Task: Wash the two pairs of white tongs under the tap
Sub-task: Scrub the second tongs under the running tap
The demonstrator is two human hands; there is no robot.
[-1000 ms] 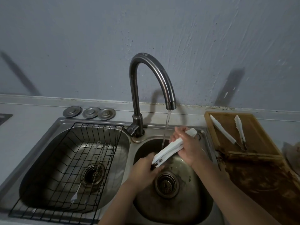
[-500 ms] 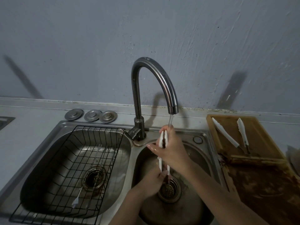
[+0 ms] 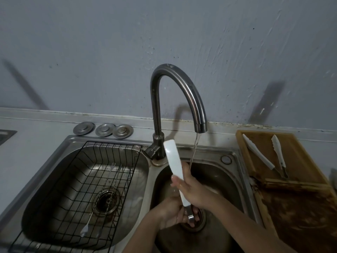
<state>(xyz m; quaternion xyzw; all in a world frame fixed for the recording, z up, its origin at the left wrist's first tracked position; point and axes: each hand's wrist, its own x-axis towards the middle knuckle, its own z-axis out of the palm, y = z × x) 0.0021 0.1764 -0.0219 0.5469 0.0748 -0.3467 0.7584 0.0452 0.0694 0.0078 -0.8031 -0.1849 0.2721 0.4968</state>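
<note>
You hold one pair of white tongs (image 3: 173, 165) almost upright over the right sink (image 3: 235, 172). Your right hand (image 3: 195, 190) has its fingers (image 3: 175, 179) wrapped tight around the middle. Your left hand (image 3: 173, 214) cups the metal end at the bottom, fingers curled around it. Water from the tap (image 3: 182, 88) runs onto your right hand. The other tongs (image 3: 262, 156) lie on the wooden board (image 3: 299, 161).

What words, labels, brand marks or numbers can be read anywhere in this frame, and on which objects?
None can be read.
Tongs in the hands: plain white, no print visible.
Tongs on the wooden board: no marking visible.
Tap: bare metal, no brand visible.
Three round metal caps: too small to tell whether anything is stamped on them.
</note>
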